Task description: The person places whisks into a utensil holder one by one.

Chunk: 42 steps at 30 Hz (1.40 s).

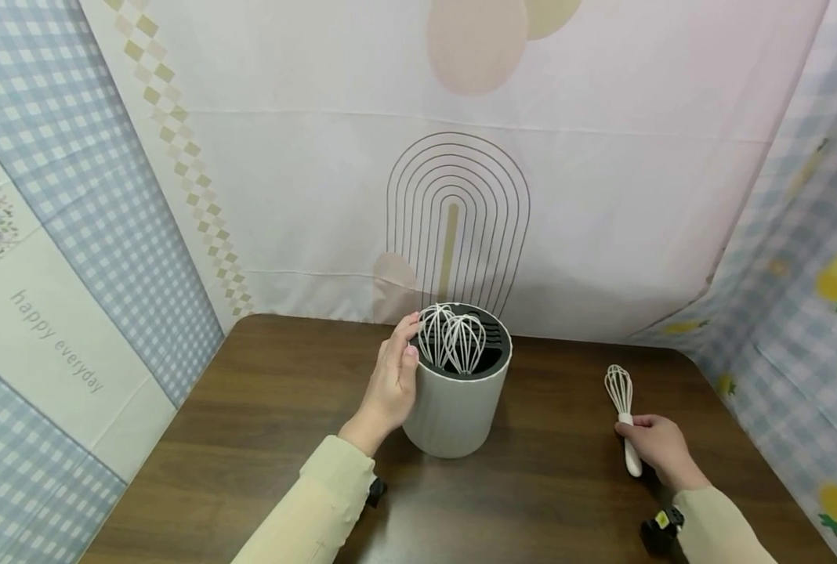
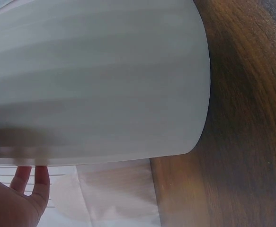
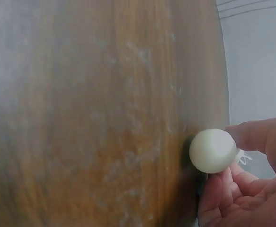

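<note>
A pale grey utensil holder point(image 1: 454, 419) with a dark slotted top insert stands upright mid-table. Two white whisks point(image 1: 465, 346) stick out of its larger opening, wire loops up. My left hand point(image 1: 388, 381) rests against the holder's left side near the rim, fingers fairly straight; in the left wrist view its fingertips touch the ribbed wall. Farther right, my right hand point(image 1: 660, 448) pinches another, smaller whisk point(image 1: 625, 418) by its white handle, loops pointing away from me. In the right wrist view the rounded handle end point(image 3: 213, 151) shows between thumb and fingers, close over the table.
The brown wooden table point(image 1: 284, 392) has rounded back corners. A white patterned cloth point(image 1: 306, 196) hangs behind it, with blue checked cloth point(image 1: 143, 251) on the left and a pineapple-print cloth point(image 1: 799, 337) on the right. The holder stands near the back edge.
</note>
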Available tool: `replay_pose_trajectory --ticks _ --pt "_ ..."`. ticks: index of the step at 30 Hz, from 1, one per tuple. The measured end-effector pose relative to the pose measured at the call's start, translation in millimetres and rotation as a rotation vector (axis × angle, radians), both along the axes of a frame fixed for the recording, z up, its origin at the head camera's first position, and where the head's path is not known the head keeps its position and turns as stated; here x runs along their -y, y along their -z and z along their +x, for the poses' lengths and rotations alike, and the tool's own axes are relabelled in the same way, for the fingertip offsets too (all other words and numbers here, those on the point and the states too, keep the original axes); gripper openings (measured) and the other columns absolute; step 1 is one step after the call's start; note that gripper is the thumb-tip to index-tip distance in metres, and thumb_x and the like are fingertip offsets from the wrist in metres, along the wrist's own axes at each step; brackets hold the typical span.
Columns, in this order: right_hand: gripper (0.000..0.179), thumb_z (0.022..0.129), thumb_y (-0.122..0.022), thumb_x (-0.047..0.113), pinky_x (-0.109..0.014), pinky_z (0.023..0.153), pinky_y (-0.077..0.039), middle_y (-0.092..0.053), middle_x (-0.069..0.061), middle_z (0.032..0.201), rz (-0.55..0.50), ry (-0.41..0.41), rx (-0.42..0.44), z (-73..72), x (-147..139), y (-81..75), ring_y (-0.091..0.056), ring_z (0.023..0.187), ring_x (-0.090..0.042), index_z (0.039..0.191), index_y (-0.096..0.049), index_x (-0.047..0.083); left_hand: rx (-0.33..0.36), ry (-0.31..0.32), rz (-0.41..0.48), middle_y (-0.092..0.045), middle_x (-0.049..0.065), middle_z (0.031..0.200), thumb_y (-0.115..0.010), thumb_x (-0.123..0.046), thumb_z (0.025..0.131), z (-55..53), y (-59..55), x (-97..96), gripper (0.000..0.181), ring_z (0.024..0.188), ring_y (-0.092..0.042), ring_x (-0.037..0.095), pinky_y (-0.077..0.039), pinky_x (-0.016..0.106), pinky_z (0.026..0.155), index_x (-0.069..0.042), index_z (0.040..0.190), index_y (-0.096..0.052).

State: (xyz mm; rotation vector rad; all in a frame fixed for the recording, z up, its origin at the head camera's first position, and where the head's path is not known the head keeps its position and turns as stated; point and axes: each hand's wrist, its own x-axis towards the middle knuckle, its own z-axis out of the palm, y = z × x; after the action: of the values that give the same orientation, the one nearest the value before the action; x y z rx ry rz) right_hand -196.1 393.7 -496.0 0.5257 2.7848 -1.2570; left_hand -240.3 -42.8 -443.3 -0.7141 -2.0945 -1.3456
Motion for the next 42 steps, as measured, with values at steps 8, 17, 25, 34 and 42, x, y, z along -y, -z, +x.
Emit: replay_pose_trajectory --ticks 8,17,25,34,42 --pt "0.051 0.096 -0.058 0.025 -0.027 0.064 -0.049 -0.061 -0.021 0.103 0.044 -0.054 -0.084 -0.2 17 -7.7 -0.057 0.082 -0.018 0.123 -0.049 -0.016 0.001 0.008 0.008 -0.038 0.001 0.151 -0.031 -0.024 0.106 -1.0 0.4 1.0 0.039 0.125 -0.042 0.029 -0.036 0.048 0.1 -0.009 0.139 -0.044" --pt "0.054 0.097 -0.058 0.035 -0.025 0.067 -0.049 -0.059 -0.022 0.112 0.054 -0.115 -0.213 0.5 55 -36.9 -0.057 0.094 -0.025 0.127 -0.05 -0.009 -0.008 0.013 0.015 -0.038 0.001 0.151 -0.026 -0.036 0.107 -1.1 0.8 1.4 0.045 0.125 -0.042 0.029 -0.035 0.047 0.1 -0.009 0.139 -0.044" --pt "0.043 0.095 -0.063 0.029 -0.02 0.066 -0.047 -0.062 -0.016 0.104 0.018 -0.138 -0.405 6.0 94 -71.0 -0.057 0.081 -0.011 0.122 -0.056 -0.004 -0.01 0.013 0.016 -0.038 0.001 0.151 -0.025 -0.037 0.107 -1.7 1.2 1.7 0.047 0.125 -0.042 0.029 -0.034 0.047 0.101 -0.009 0.138 -0.044" --pt "0.043 0.095 -0.063 0.028 -0.019 0.066 -0.047 -0.062 -0.015 0.108 -0.078 -0.167 -0.487 16.3 126 -96.2 -0.06 0.083 -0.004 0.126 -0.053 0.0 -0.003 0.012 0.012 -0.039 0.005 0.15 -0.026 -0.035 0.107 -0.9 1.0 0.5 0.045 0.125 -0.042 0.029 -0.034 0.047 0.101 -0.009 0.138 -0.044" --pt "0.039 0.096 -0.061 0.017 -0.016 0.072 -0.049 -0.058 -0.016 0.112 -0.235 -0.177 -0.615 24.0 146 -113.1 -0.061 0.089 -0.002 0.127 -0.048 -0.004 -0.011 0.017 0.013 -0.039 0.006 0.15 -0.025 -0.036 0.107 -0.3 0.8 -0.4 0.046 0.127 -0.04 0.029 -0.033 0.047 0.102 -0.008 0.138 -0.044"
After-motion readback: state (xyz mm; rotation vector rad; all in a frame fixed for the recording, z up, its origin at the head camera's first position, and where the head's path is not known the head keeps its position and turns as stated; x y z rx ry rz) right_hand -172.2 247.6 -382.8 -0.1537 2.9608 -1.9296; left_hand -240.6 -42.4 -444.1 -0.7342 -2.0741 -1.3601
